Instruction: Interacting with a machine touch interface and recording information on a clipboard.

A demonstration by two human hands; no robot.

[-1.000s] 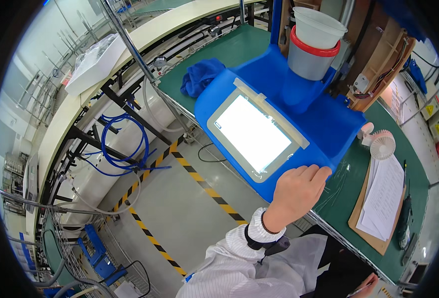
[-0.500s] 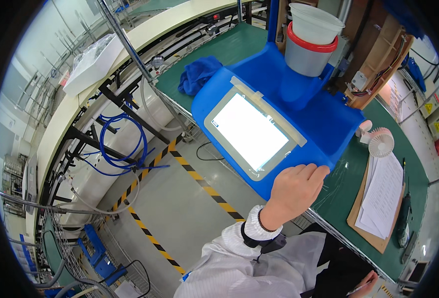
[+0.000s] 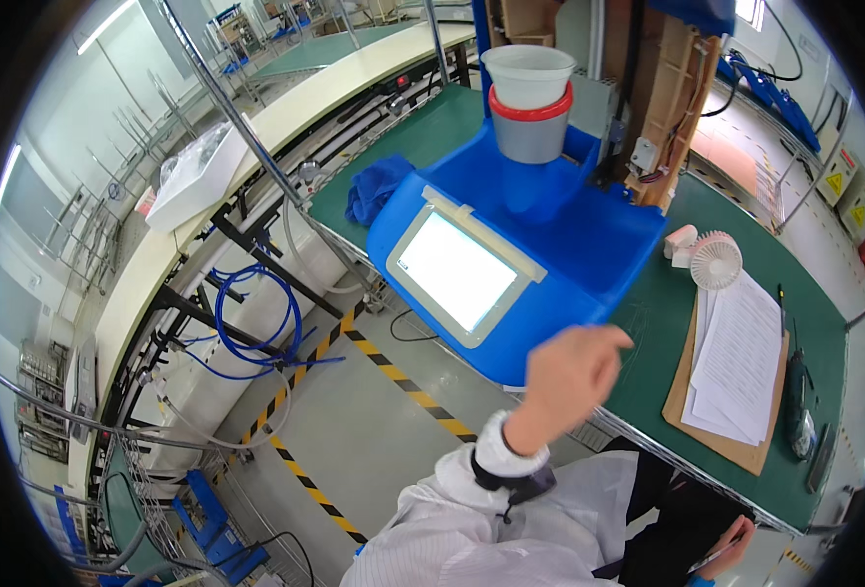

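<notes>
My left hand (image 3: 569, 382), slightly blurred, is by the lower right corner of a blue plastic housing (image 3: 589, 279). Its fingers are curled, and I see nothing in them. A lit white touch screen (image 3: 459, 269) is set in the housing's sloping front, with beige tape (image 3: 491, 240) along its upper edge. Down at the lower right, beside black trousers, my right hand (image 3: 731, 548) is closed on a thin, flat, pale-edged object (image 3: 714, 554), mostly hidden. On the housing stands a grey bucket with a red rim (image 3: 530, 127), a white tub (image 3: 528, 76) nested in it.
The housing sits on a green-topped bench (image 3: 638, 377). To its right are a pink fan (image 3: 716, 259), papers (image 3: 736, 362) on a brown board (image 3: 682, 391) and a dark screwdriver-like tool (image 3: 796, 401). A blue cloth (image 3: 379, 188) lies left. Blue tubing (image 3: 291, 323) hangs beyond the taped floor.
My view has swung, so the bench appears farther left. My left hand has come away from the housing's corner, its fingers more curled. The right hand still holds the thin object.
</notes>
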